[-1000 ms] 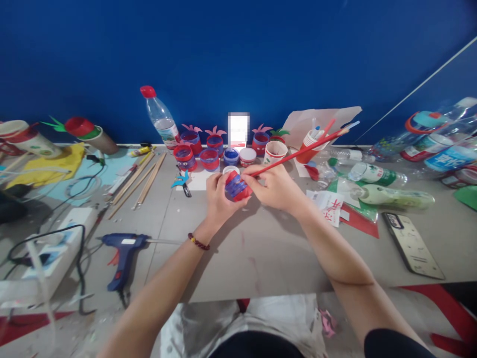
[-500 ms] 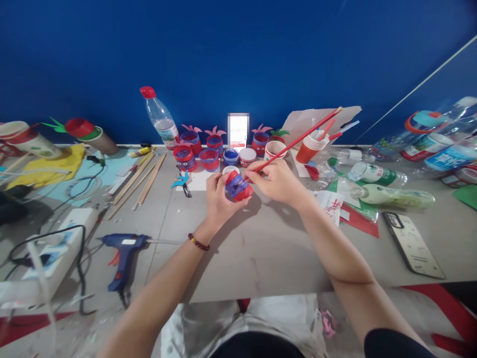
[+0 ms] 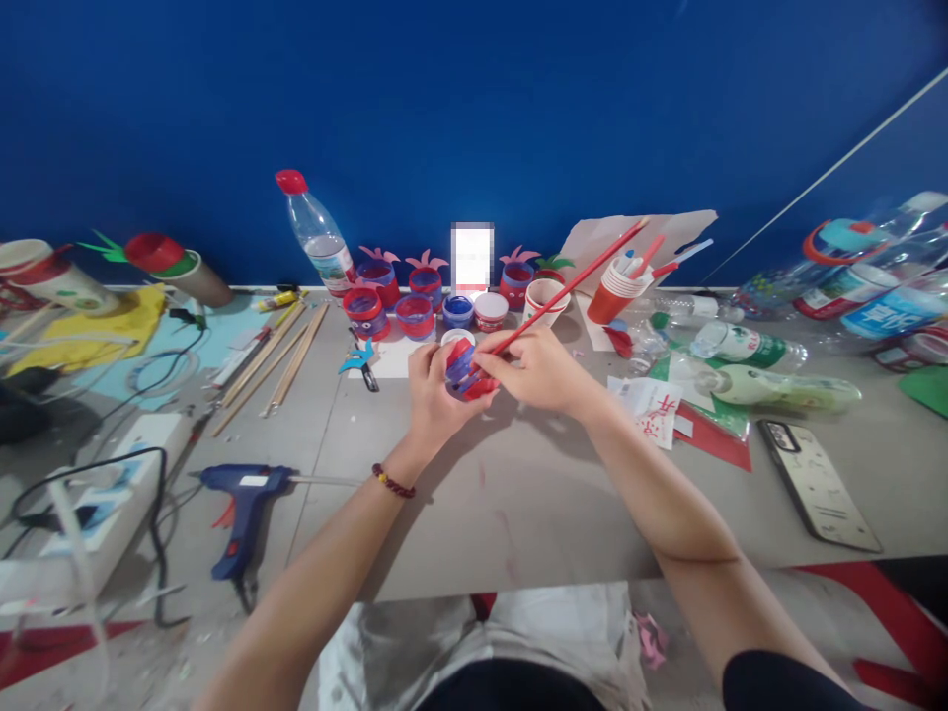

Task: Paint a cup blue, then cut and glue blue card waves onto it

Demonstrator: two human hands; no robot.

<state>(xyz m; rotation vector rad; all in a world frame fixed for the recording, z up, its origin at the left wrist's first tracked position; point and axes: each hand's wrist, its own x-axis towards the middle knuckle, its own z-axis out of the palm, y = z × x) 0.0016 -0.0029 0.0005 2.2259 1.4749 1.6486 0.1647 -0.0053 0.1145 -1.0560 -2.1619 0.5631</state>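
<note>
Wrapped around a small red and blue painted cup (image 3: 460, 365), my left hand (image 3: 434, 395) holds it over the table near the middle. My right hand (image 3: 529, 367) pinches a long red paintbrush (image 3: 578, 280) close to its lower end, which meets the cup; the bristles are hidden by the fingers. Just beyond the hands stand an open jar of blue paint (image 3: 458, 312), a jar with a whitish top and red sides (image 3: 491, 312) and a white paper cup (image 3: 546, 299). Red and blue painted cups (image 3: 416, 316) stand left of the jars, some with pink paper leaves.
A blue glue gun (image 3: 248, 504) and power strip (image 3: 122, 494) lie left, near wooden sticks (image 3: 277, 360). An upright bottle (image 3: 322, 237) stands at the back. To the right are stacked orange cups (image 3: 616, 294), plastic bottles (image 3: 748, 348) and a phone (image 3: 819, 484). A blue wall rises behind.
My right hand has moved slightly left, over the cup's right side, and the brush has shifted left and down with it. My left hand keeps its hold.
</note>
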